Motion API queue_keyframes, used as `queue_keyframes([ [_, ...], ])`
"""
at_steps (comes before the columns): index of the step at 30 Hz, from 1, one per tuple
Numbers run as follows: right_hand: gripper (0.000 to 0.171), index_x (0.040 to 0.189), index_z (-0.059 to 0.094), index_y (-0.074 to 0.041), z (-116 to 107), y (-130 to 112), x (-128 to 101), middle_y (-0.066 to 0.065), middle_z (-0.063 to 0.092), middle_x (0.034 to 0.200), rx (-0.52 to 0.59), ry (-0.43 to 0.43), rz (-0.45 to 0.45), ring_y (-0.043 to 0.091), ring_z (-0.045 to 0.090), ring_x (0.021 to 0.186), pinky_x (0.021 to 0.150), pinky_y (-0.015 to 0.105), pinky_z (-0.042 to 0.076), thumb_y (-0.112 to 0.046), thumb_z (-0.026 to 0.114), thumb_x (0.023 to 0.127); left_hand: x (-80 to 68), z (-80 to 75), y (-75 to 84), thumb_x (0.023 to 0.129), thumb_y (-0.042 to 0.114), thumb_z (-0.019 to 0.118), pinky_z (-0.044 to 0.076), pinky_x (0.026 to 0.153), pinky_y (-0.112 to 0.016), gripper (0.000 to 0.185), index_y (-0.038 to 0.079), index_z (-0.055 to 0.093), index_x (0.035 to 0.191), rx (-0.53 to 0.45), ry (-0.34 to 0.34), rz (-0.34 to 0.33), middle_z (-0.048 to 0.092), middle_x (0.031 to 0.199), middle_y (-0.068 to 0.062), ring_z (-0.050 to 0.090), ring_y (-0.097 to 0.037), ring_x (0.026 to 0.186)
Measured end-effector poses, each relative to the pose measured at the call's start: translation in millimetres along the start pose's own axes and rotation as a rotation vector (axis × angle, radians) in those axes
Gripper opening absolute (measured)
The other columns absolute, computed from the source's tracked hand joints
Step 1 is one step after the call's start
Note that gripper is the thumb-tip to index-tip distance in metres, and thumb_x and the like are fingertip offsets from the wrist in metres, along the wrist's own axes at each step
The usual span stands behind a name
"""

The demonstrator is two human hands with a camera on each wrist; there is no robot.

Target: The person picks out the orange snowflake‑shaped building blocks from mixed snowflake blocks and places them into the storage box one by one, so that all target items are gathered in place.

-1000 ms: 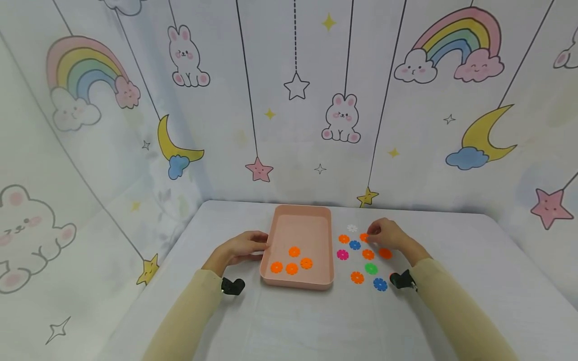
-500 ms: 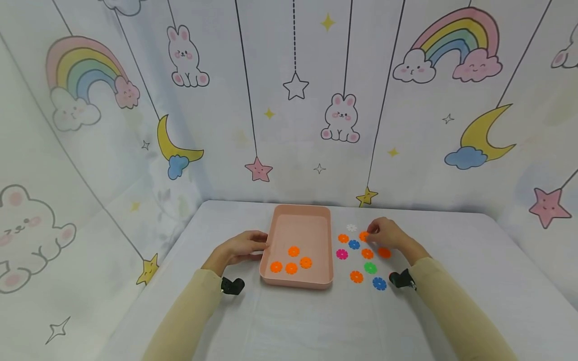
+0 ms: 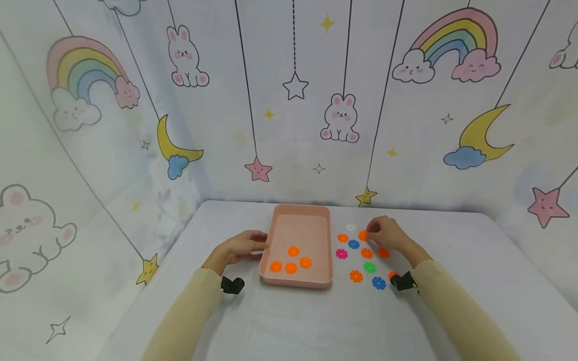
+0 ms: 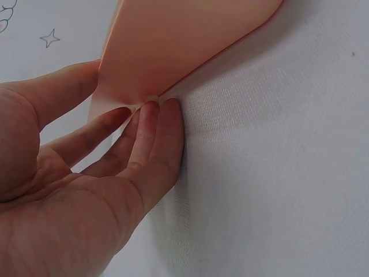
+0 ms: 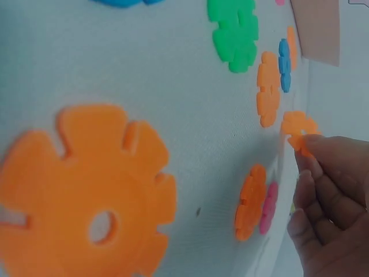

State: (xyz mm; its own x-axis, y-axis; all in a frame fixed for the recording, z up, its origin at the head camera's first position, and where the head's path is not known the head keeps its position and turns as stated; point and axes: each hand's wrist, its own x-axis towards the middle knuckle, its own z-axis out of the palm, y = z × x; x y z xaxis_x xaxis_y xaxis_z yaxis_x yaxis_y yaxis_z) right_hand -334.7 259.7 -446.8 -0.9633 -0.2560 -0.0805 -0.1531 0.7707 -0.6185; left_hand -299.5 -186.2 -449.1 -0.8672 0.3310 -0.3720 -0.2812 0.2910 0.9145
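Observation:
My left hand [image 3: 244,244] holds the left side of a shallow pink tray [image 3: 301,220]. In the left wrist view the thumb lies against its wall [image 4: 167,43], and the other fingertips meet its lower edge. Inside the tray lie several orange snowflake discs [image 3: 293,251]. To the right of it, my right hand [image 3: 387,233] pinches an orange snowflake disc [image 5: 297,122] between thumb and forefinger, close over the table, with the other fingers curled below.
Loose snowflake discs spread right of the tray: white [image 3: 351,227], magenta [image 3: 341,254], green [image 3: 370,267], blue [image 3: 379,283] and several orange [image 3: 356,276]. Another orange disc [image 3: 393,276] is partly covered by the right wrist camera [image 3: 403,282]. A patterned cloth wall [image 3: 289,185] rises behind the white table.
My right hand has risen very slightly with the orange snowflake disc, and more of the orange disc by the right wrist camera shows. The left hand keeps its place on the tray.

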Motion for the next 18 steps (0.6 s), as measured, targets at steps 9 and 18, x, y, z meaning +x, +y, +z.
queue_keyframes([
  [9,0.02,0.111,0.07,0.001,-0.9,-9.1,-5.3,0.011,0.07,0.101,0.072,0.038,-0.019,0.024,0.063,0.088,0.079,0.033,0.06,-0.014,0.07,0.097,-0.8,-1.1,1.0,0.102,0.01,0.063,0.051,0.108,-0.048,0.051,-0.005,0.046,0.147,0.003,-0.013,0.012,0.05,0.148,-0.02,0.058,-0.029,0.124],
  [18,0.02,0.109,0.071,0.001,6.2,-52.0,-10.1,0.011,0.073,0.1,0.164,0.043,-0.105,0.035,0.067,0.097,0.086,0.037,0.06,-0.014,0.07,0.098,-1.4,-0.7,1.0,0.102,0.011,0.063,0.049,0.109,-0.049,0.051,-0.004,0.045,0.148,-0.003,-0.011,0.003,0.049,0.149,-0.02,0.057,-0.03,0.125],
])
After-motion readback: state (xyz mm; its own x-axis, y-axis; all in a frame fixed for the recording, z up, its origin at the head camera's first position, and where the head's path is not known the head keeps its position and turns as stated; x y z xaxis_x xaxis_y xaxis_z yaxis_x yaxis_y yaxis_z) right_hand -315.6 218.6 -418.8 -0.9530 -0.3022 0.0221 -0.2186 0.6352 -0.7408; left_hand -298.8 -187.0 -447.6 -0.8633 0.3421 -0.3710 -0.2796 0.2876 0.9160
